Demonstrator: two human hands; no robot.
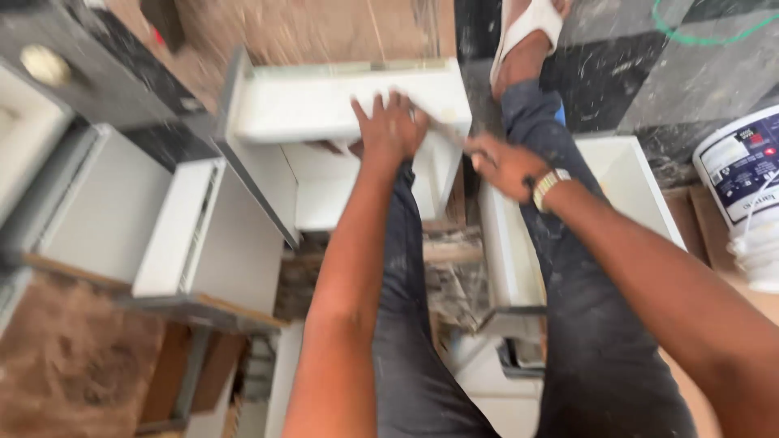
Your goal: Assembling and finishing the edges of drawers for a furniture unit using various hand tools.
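My left hand (389,126) lies flat with fingers spread on the edge of a white drawer box (324,101) standing on the floor. My right hand (503,166), with a wristwatch on the wrist, is closed on a thin pale tool (442,126) whose tip reaches the drawer's corner beside my left hand; motion blur hides what kind of tool it is. My legs in dark dusty trousers stretch forward under both arms, and one foot wears a white sandal (527,28).
More white drawer boxes lie at the left (211,235) and right (633,182). A dark cabinet front with a round knob (45,65) is at top left. A white plastic bucket (746,195) stands at the right. Wood scraps and debris lie between my legs.
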